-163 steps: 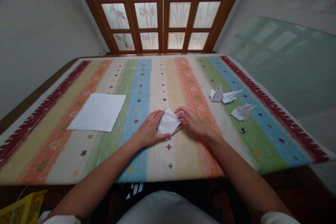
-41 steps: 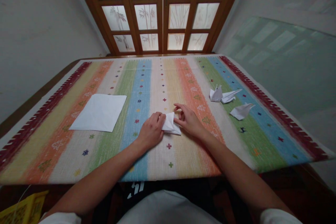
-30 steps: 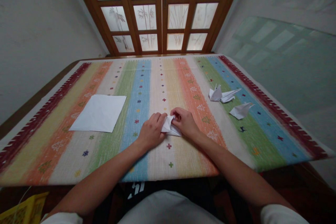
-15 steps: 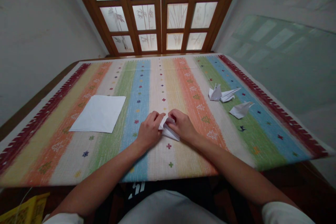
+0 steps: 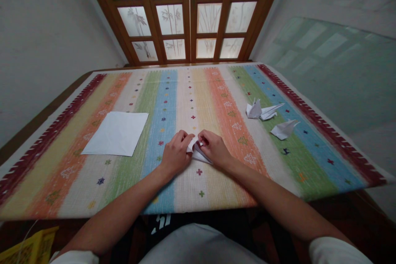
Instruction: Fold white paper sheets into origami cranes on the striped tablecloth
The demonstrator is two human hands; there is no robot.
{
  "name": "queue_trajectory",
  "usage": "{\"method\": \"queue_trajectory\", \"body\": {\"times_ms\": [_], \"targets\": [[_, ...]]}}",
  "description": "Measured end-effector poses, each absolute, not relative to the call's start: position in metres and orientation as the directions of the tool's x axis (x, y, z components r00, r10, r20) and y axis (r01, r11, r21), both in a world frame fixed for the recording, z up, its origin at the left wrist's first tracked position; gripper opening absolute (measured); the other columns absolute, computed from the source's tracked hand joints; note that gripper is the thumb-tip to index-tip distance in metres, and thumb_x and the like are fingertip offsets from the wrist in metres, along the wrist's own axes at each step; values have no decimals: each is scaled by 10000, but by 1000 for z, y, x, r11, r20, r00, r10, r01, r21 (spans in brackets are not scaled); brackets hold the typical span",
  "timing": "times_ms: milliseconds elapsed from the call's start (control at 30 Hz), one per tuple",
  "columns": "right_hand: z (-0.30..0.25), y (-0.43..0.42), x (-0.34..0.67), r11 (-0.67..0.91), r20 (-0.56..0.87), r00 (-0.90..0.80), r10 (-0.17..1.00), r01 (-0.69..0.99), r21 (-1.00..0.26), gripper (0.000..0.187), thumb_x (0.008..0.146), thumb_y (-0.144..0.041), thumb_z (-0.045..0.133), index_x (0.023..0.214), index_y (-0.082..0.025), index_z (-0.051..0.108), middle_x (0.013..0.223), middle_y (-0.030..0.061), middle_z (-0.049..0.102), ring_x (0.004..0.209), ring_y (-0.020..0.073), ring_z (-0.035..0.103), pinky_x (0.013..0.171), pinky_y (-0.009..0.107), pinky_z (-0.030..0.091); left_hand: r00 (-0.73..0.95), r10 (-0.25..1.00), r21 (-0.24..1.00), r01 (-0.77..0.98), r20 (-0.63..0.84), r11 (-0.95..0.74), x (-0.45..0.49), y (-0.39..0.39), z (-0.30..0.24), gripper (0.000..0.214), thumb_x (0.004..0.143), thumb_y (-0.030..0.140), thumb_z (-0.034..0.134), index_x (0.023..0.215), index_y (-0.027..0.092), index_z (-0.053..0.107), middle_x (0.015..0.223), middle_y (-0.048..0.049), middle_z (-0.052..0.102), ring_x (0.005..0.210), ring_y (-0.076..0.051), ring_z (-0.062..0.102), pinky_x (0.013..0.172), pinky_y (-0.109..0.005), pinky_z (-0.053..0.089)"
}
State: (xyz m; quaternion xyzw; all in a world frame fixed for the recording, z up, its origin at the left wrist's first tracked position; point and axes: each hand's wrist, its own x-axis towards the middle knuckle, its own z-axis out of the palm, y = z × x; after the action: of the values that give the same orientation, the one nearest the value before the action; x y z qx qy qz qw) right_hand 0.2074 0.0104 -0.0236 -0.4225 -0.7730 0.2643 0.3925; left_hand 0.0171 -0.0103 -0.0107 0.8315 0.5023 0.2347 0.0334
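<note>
Right now I've got the left hand [image 5: 176,152] and right hand [image 5: 214,147] both pinching a small folded white paper [image 5: 196,151] on the striped tablecloth [image 5: 185,189], just in front of me. Looks like that crease wants pressing flat next.

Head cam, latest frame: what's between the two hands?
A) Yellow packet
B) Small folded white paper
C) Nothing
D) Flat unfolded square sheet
B. The small folded white paper sits between the left hand and the right hand, with fingers of both on it, while the flat white sheet lies apart, off to the left.
</note>
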Motion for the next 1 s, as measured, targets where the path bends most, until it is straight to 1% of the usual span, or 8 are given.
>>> {"method": "queue_trajectory", "body": {"times_ms": [100, 200, 433, 633, 733, 800, 900, 1000], "targets": [[-24, 9, 207, 503, 355, -376, 856, 445, -741, 192, 783, -74, 550, 846, -239, 474, 760, -25, 526, 684, 156, 480, 670, 271, 366, 376, 851, 292, 822, 367, -489, 17, -10, -11, 231, 1020, 183, 519, 1161, 192, 701, 1013, -100, 651, 933, -240, 640, 757, -331, 558], [-23, 8, 208, 501, 333, -407, 850, 434, -749, 196, 800, -82, 564, 871, -241, 475, 787, -21, 544, 704, 160, 495, 692, 276, 384, 351, 854, 317, 819, 383, -479, 17, -10, -11, 222, 1037, 235, 524, 1175, 193, 693, 1021, -99, 654, 914, -230, 643, 757, -326, 557], [-23, 11, 212, 533, 360, -439, 824, 383, -754, 177, 822, -94, 569, 914, -234, 509, 900, 21, 594, 762, 172, 509, 713, 287, 411, 335, 859, 369, 797, 388, -478, 20, -11, -10, 265, 1001, 285, 573, 1219, 180, 681, 1055, -102, 647, 921, -231, 660, 757, -331, 574], [-25, 11, 214, 515, 325, -461, 826, 382, -767, 287, 759, -52, 565, 978, -234, 527, 928, 20, 617, 787, 180, 526, 765, 300, 438, 347, 854, 408, 766, 388, -496, 21, -13, -10, 318, 977, 411, 639, 1208, 194, 671, 1088, -98, 635, 939, -240, 669, 773, -355, 591], [-25, 12, 215, 504, 314, -457, 832, 388, -771, 320, 727, -40, 581, 971, -240, 527, 959, 32, 636, 863, 201, 561, 823, 322, 459, 360, 854, 459, 728, 377, -509, 20, -11, -12, 380, 960, 454, 673, 1243, 202, 652, 1159, -112, 637, 1000, -259, 681, 829, -398, 610], [-25, 13, 216, 503, 320, -456, 830, 367, -782, 329, 729, -37, 582, 984, -239, 533, 976, 38, 649, 891, 206, 586, 844, 330, 472, 384, 845, 511, 676, 371, -532, 17, -8, -13, 435, 938, 449, 708, 1284, 197, 628, 1233, -133, 642, 1080, -279, 683, 911, -443, 610], [-26, 16, 217, 493, 323, -447, 834, 342, -800, 356, 728, -19, 553, 1011, -235, 543, 988, 39, 669, 893, 197, 620, 850, 326, 489, 472, 807, 574, 570, 355, -587, 10, -2, -15, 553, 888, 420, 773, 1353, 184, 592, 1328, -161, 654, 1230, -311, 654, 1068, -511, 554], [-25, 17, 220, 474, 301, -442, 845, 359, -804, 369, 734, -16, 548, 1030, -236, 555, 996, 31, 693, 892, 190, 646, 853, 323, 503, 516, 796, 617, 525, 317, -586, 1, 4, -18, 688, 858, 416, 807, 1456, 200, 542, 1406, -169, 663, 1284, -325, 648, 1108, -551, 523]]}}
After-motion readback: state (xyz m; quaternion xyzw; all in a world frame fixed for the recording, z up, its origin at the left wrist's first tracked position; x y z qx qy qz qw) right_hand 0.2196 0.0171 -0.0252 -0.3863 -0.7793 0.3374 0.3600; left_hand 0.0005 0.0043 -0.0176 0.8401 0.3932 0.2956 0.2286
